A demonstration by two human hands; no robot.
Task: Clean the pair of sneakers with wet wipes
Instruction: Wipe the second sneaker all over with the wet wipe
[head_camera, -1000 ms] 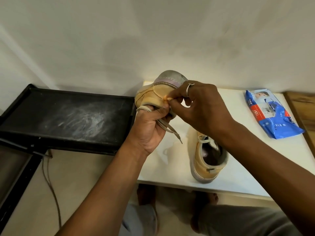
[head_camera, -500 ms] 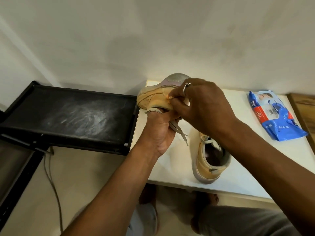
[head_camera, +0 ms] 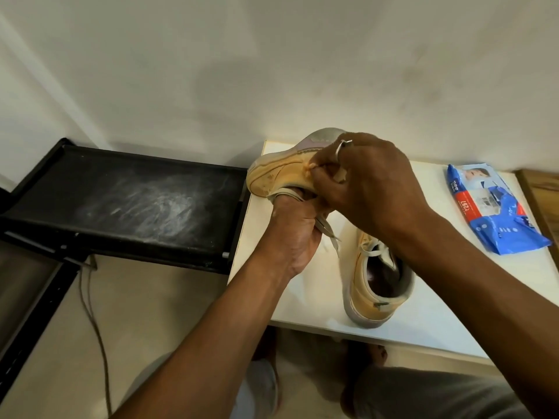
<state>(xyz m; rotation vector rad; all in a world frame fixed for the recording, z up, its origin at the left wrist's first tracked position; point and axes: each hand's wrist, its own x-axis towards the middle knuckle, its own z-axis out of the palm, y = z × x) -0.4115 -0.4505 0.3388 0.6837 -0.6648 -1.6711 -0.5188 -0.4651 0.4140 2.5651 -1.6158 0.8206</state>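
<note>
My left hand [head_camera: 293, 234] grips a tan sneaker [head_camera: 281, 170] from below and holds it above the left end of the white table [head_camera: 302, 297], its side turned up and its laces hanging down. My right hand [head_camera: 369, 182], a ring on one finger, presses curled fingertips against the sneaker's side and pinches a small stained wad [head_camera: 341, 176] that looks like a wet wipe. The second tan sneaker [head_camera: 366, 300] stands upright on the table under my right forearm.
A blue pack of wet wipes [head_camera: 490, 207] lies at the table's far right. A dusty black shelf [head_camera: 136, 201] adjoins the table on the left, with a cable [head_camera: 90, 313] on the floor below. A wooden surface [head_camera: 541, 192] borders the right edge.
The held sneaker has turned so that more of its side and sole edge shows. My right fingertips have shifted a little along its side. The second sneaker and the pack have not moved.
</note>
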